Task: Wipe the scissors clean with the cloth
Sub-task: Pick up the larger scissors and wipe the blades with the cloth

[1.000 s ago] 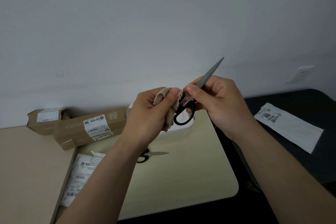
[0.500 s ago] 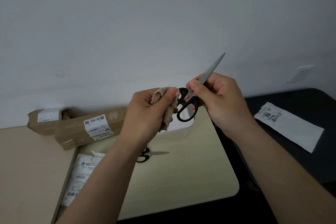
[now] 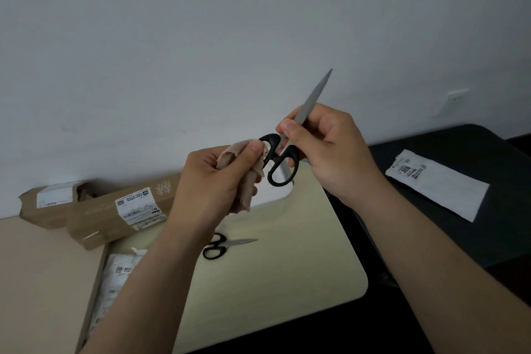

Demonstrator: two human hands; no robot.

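My right hand [image 3: 327, 149] pinches a pair of black-handled scissors [image 3: 283, 162] by the closed blades near the pivot, with the tip pointing up and to the right and the handle loops hanging down. In my left hand [image 3: 212, 181] I hold a crumpled beige cloth [image 3: 244, 181], and its thumb presses the cloth against the upper handle loop. Both hands are raised above the table.
A second, smaller pair of scissors [image 3: 221, 247] lies on the pale table [image 3: 287, 261] below my hands. Two brown cardboard parcels [image 3: 120, 213] sit at the back left, a white plastic mailer [image 3: 115, 276] below them. Another white mailer [image 3: 436, 184] rests on the dark surface at the right.
The scissors have been lifted and turned slightly, so both handle loops now show clear of my fingers. The cloth has moved onto the upper loop.
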